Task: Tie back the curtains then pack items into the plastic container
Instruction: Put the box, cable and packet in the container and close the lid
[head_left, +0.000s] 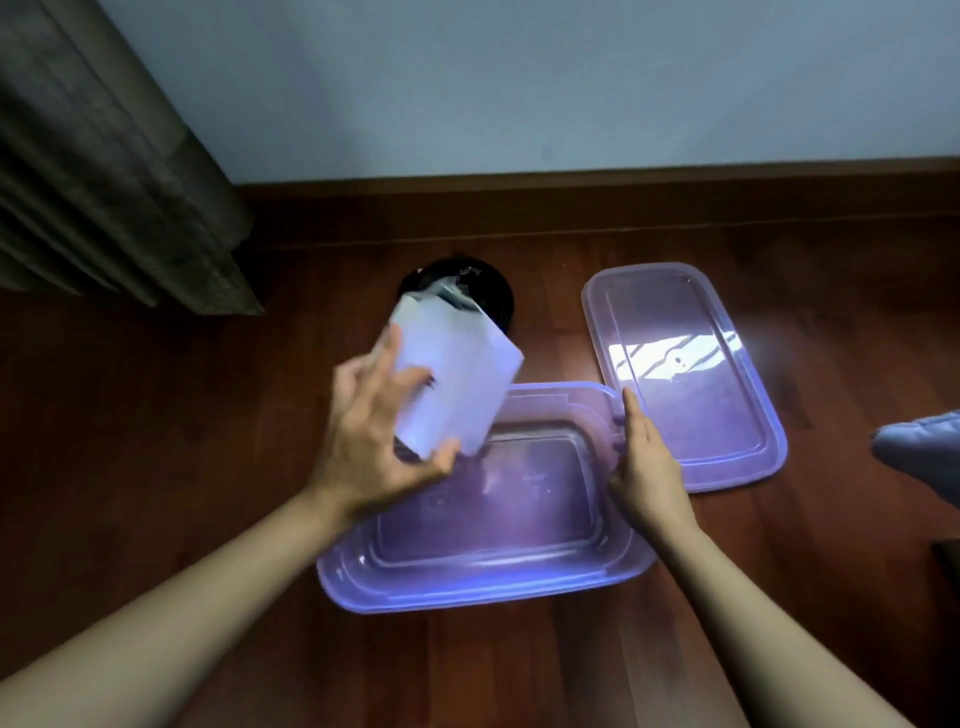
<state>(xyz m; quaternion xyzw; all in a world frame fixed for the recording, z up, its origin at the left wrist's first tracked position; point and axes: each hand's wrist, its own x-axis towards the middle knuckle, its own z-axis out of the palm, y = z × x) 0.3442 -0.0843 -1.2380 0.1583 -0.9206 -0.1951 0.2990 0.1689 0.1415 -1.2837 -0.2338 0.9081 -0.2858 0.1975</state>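
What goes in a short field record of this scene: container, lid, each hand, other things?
Container: translucent purple rectangular plastic container, open, on the wooden floor.
Lid: purple plastic lid, flat on the floor, right of it.
Left hand: grips a white rectangular box, tilted, above the container's far left.
Right hand: straight fingers rest on the container's right rim.
Other: round black object behind the box; grey-brown curtain, far left.
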